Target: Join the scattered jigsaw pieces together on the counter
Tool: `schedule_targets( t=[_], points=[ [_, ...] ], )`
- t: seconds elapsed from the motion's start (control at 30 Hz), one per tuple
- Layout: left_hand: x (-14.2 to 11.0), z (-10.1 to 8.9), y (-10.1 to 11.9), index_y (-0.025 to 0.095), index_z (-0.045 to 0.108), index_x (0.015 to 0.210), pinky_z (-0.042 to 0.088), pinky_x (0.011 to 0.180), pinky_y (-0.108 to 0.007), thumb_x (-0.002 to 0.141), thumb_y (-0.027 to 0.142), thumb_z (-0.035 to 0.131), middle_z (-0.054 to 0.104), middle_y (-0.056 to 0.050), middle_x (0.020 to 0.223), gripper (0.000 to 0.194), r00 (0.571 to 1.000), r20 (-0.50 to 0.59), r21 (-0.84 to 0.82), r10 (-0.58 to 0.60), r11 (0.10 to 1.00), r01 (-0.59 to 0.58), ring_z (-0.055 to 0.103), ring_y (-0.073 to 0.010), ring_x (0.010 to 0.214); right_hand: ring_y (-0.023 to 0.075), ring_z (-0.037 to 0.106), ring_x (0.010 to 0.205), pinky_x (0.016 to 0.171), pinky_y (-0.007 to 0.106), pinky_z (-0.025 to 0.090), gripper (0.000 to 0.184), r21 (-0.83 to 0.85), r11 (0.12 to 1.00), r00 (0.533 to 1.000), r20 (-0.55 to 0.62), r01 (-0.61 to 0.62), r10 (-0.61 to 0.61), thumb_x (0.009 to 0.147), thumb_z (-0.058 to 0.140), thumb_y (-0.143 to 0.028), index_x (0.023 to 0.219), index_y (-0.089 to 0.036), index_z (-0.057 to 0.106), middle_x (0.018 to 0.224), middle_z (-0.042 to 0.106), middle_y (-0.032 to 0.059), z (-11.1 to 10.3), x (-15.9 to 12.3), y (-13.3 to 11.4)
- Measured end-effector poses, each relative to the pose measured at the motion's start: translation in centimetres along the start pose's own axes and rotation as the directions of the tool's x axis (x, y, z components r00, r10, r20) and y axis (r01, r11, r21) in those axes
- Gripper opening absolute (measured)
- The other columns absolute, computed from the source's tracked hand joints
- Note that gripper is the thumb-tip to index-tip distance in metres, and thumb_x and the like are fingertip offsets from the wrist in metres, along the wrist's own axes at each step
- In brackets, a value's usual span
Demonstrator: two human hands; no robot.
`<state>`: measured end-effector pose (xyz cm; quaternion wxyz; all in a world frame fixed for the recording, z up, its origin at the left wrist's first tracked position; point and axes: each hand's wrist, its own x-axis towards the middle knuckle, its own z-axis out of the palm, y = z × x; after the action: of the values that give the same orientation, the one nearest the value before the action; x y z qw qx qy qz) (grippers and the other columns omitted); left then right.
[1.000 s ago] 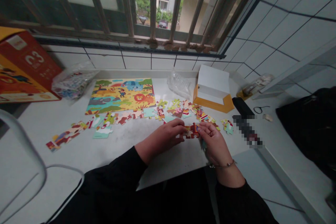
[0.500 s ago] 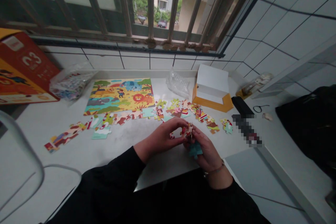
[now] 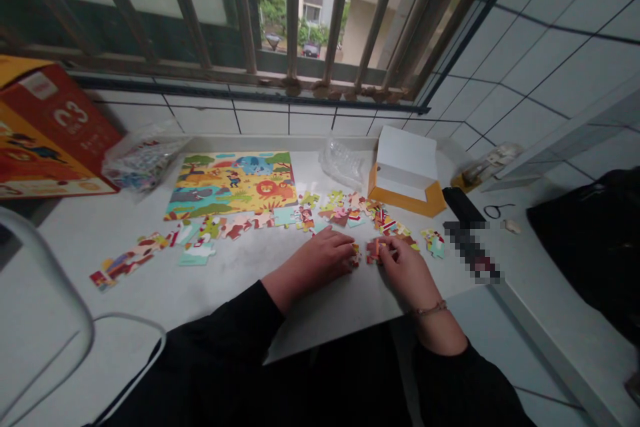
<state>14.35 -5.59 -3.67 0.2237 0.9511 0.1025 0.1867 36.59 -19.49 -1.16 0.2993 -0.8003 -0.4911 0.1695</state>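
Note:
On the white tabletop, my left hand [image 3: 317, 260] lies palm down with its fingers closed round a small puzzle piece [image 3: 355, 254], mostly covered by the fingertips. A short gap to the right, my right hand [image 3: 407, 272] pinches a reddish puzzle piece [image 3: 372, 251] between thumb and fingers. Beyond both hands, loose puzzle pieces [image 3: 337, 210] spread in an uneven band. Some lie to the left, such as a pale teal piece [image 3: 196, 253], and a green and teal piece [image 3: 433, 243] sits to the right. A finished-looking animal picture board [image 3: 233, 183] rests behind them.
At the far left stands a red and orange box [image 3: 55, 127], with a clear bag [image 3: 143, 160] beside it. A crumpled plastic wrapper [image 3: 343, 161] and an opened yellow box [image 3: 407, 197] are at the back. A black case [image 3: 464, 207] lies right; a white curved stand [image 3: 75, 300] rises front left.
My hands have moved apart from their joined hold and down to the tabletop, a piece in each. The teal piece under my right hand is no longer visible there.

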Motion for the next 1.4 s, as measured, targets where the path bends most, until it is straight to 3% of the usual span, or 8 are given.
schedule_targets(
  t=[0.2, 0.3, 0.47, 0.63, 0.83, 0.93, 1.13, 1.4],
  points=[
    [-0.1, -0.3, -0.5, 0.015, 0.05, 0.164, 0.031, 0.135, -0.066, 0.108, 0.053, 0.065, 0.049, -0.024, 0.173, 0.068, 0.964, -0.089, 0.224, -0.249, 0.938, 0.263, 0.045, -0.0396, 0.163, 0.0374, 0.066, 0.127, 0.115, 0.053, 0.05, 0.037, -0.454, 0.877, 0.975, -0.067, 0.16, -0.212, 0.107, 0.056, -0.032, 0.131, -0.013, 0.076, 0.133, 0.075, 0.021, 1.2, 0.9, -1.3],
    [-0.1, -0.6, -1.0, 0.014, 0.046, 0.167, 0.024, 0.137, -0.067, 0.112, 0.052, 0.055, 0.051, -0.023, 0.172, 0.067, 0.94, -0.087, 0.299, -0.33, 0.891, 0.341, 0.046, -0.0385, 0.162, 0.037, 0.062, 0.138, 0.122, 0.055, 0.046, 0.04, -0.473, 0.838, 0.945, -0.03, 0.274, -0.326, 0.11, 0.054, -0.032, 0.14, -0.014, 0.074, 0.148, 0.07, 0.0192, 2.6, 1.7, -2.5],
    [-0.2, -1.2, -1.0, 0.018, 0.05, 0.167, 0.026, 0.137, -0.068, 0.115, 0.047, 0.046, 0.051, -0.017, 0.174, 0.06, 0.923, -0.081, 0.348, -0.376, 0.857, 0.38, 0.047, -0.0371, 0.162, 0.0388, 0.046, 0.159, 0.129, 0.065, 0.038, 0.052, -0.446, 0.75, 0.871, 0.187, 0.488, -0.455, 0.113, 0.051, -0.033, 0.164, -0.023, 0.058, 0.17, 0.058, 0.0109, 4.7, 3.0, -4.6],
    [-0.1, -1.6, -0.7, 0.023, 0.051, 0.169, 0.028, 0.136, -0.071, 0.116, 0.045, 0.046, 0.051, -0.012, 0.175, 0.058, 0.889, -0.093, 0.368, -0.449, 0.814, 0.45, 0.046, -0.0366, 0.162, 0.0351, 0.052, 0.155, 0.129, 0.067, 0.04, 0.055, -0.401, 0.762, 0.861, 0.212, 0.509, -0.463, 0.114, 0.047, -0.029, 0.169, -0.025, 0.051, 0.167, 0.06, 0.0105, 5.0, 2.7, -4.1],
    [-0.1, -1.6, -0.6, 0.024, 0.051, 0.17, 0.026, 0.137, -0.072, 0.115, 0.049, 0.048, 0.051, -0.012, 0.175, 0.06, 0.88, -0.1, 0.38, -0.464, 0.8, 0.464, 0.044, -0.0394, 0.163, 0.0336, 0.061, 0.145, 0.126, 0.06, 0.047, 0.042, -0.337, 0.772, 0.842, 0.187, 0.539, -0.506, 0.111, 0.051, -0.027, 0.149, -0.022, 0.07, 0.157, 0.068, 0.0129, 4.9, 1.5, -2.4],
    [-0.1, -1.8, -0.5, 0.029, 0.055, 0.167, 0.028, 0.134, -0.075, 0.114, 0.048, 0.051, 0.051, -0.012, 0.175, 0.056, 0.89, -0.087, 0.372, -0.447, 0.814, 0.445, 0.045, -0.0411, 0.162, 0.0323, 0.061, 0.145, 0.125, 0.058, 0.049, 0.047, -0.318, 0.78, 0.841, 0.159, 0.54, -0.517, 0.11, 0.054, -0.029, 0.155, -0.02, 0.065, 0.158, 0.066, 0.0168, 4.9, 1.4, -2.5],
    [-0.3, -1.8, -0.5, 0.031, 0.065, 0.156, 0.03, 0.13, -0.079, 0.112, 0.05, 0.056, 0.055, -0.014, 0.17, 0.049, 0.924, -0.053, 0.378, -0.38, 0.849, 0.37, 0.045, -0.0442, 0.159, 0.0347, 0.054, 0.154, 0.129, 0.058, 0.043, 0.056, -0.412, 0.816, 0.911, 0.11, 0.405, -0.397, 0.111, 0.052, -0.032, 0.164, -0.012, 0.053, 0.168, 0.056, 0.021, 4.8, 1.9, -2.5],
    [-0.4, -0.9, -0.9, 0.026, 0.058, 0.162, 0.028, 0.131, -0.079, 0.111, 0.051, 0.058, 0.049, -0.019, 0.174, 0.057, 0.93, -0.094, 0.337, -0.355, 0.868, 0.365, 0.041, -0.0471, 0.162, 0.0344, 0.064, 0.14, 0.123, 0.058, 0.048, 0.048, -0.362, 0.833, 0.907, 0.121, 0.419, -0.403, 0.112, 0.05, -0.036, 0.154, -0.015, 0.061, 0.154, 0.068, 0.0202, 3.3, 0.4, -2.5]
  ],
)
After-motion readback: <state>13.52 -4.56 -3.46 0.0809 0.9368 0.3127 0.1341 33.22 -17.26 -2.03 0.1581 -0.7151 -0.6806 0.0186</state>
